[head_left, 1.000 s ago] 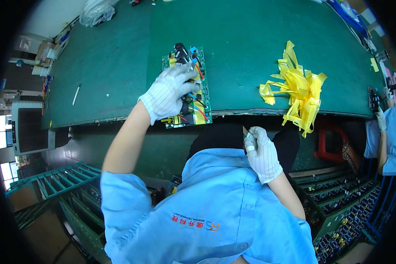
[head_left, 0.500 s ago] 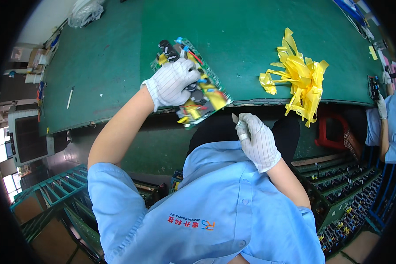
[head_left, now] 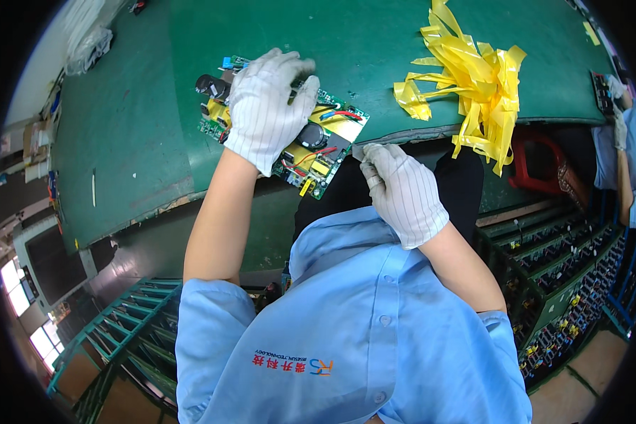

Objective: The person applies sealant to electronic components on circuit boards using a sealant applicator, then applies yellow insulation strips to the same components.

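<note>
A green circuit board point(head_left: 345, 131) with yellow tape, black capacitors and red wires lies at the table's near edge, its near corner jutting past it. Over its middle lies my left hand point(head_left: 268, 106) in a white striped glove, fingers stretched and thumb apart, hiding part of the board. My right hand point(head_left: 403, 187), gloved alike, is closed in a pinch just right of the board. From its fingertips a small grey blade point(head_left: 358, 152) sticks out, close to the board's right edge; the fingers hide its other end.
A heap of yellow tape strips point(head_left: 473, 85) hangs over the edge of the green table point(head_left: 332, 35). Racks of circuit boards point(head_left: 551, 283) stand at the lower right, with a red stool point(head_left: 537, 166) above them. A co-worker's gloved hand point(head_left: 620, 131) is at far right.
The circuit board has turned and settled on the table edge, and my left hand has uncurled over it. My right hand with the blade has moved up and left, closer to the board.
</note>
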{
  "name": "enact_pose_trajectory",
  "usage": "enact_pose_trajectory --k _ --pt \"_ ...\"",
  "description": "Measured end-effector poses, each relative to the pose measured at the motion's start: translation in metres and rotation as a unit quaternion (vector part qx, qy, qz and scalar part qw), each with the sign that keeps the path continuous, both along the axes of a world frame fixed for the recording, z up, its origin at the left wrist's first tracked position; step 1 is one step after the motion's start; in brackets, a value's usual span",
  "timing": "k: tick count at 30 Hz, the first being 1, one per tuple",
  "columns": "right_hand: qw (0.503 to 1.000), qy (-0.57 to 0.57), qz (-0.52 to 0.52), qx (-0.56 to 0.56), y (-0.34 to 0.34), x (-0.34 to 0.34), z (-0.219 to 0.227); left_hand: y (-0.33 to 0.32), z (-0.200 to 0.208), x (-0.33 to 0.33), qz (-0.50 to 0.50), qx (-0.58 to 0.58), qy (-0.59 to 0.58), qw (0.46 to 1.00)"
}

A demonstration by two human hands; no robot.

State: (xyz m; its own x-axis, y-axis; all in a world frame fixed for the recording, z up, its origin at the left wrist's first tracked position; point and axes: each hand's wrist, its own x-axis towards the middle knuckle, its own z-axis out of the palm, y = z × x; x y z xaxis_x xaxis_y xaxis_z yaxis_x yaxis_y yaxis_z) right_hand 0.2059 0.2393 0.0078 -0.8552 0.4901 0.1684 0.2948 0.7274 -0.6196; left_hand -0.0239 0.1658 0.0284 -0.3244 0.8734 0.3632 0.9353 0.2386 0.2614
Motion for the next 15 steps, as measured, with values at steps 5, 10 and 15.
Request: enact_pose_trajectory --k 5,10,15 --pt "1.0 -0.012 0.008 -0.025 0.0007 0.0007 -0.0021 -0.0009 -0.0033 -0.0018 0.015 -0.031 0.016 0.999" --pt "0.999 -0.028 0.008 -0.026 -0.0011 0.0005 -0.0006 -0.0013 -0.0011 -0.0015 0.014 -0.037 0.006 0.999" --pt "0.993 -0.103 -0.023 0.047 -0.0018 -0.0052 0.0033 -0.0006 -0.0021 -0.0023 0.008 -0.043 0.01 0.999"
